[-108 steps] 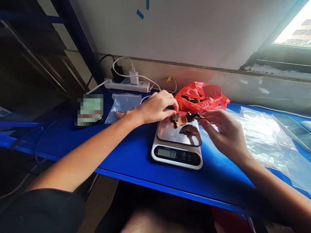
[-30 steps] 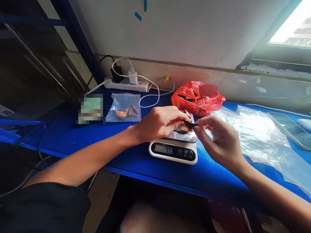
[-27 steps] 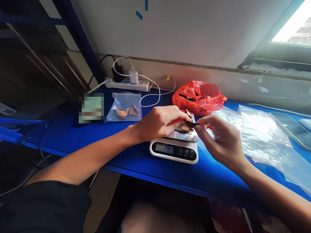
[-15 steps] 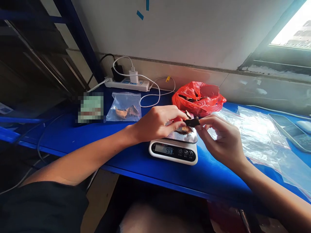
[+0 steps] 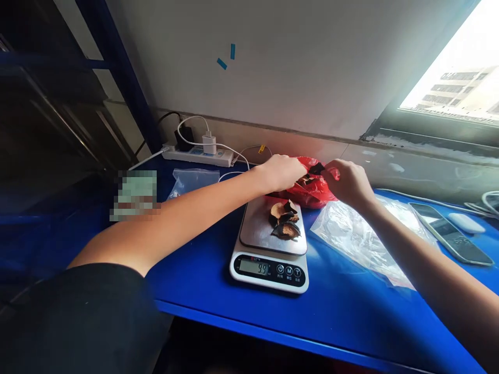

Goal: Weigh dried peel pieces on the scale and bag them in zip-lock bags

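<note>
My left hand (image 5: 283,172) is closed at the left rim of a red plastic bag (image 5: 312,193); its fingertips are partly hidden. My right hand (image 5: 351,183) is closed at the bag's right side. A dark dried piece of peel (image 5: 316,169) shows at its fingertips, over the bag's mouth. More dried pieces lie inside the bag. In front of the bag stands a white kitchen scale (image 5: 268,272), its display reading what looks like 9.9. Several curled dried peel pieces (image 5: 286,221), dark outside and tan inside, rest on its metal plate.
Clear plastic bags (image 5: 370,244) lie right of the scale, beside a phone (image 5: 454,234) and a white mouse-like object (image 5: 467,223). A zip bag (image 5: 195,179) is partly behind my left forearm. A power strip (image 5: 198,155) with chargers and cables runs along the wall.
Both hands have moved from above the scale back to the red bag, with the dark piece. The scale plate and its pieces are now uncovered. The view has tilted up.
</note>
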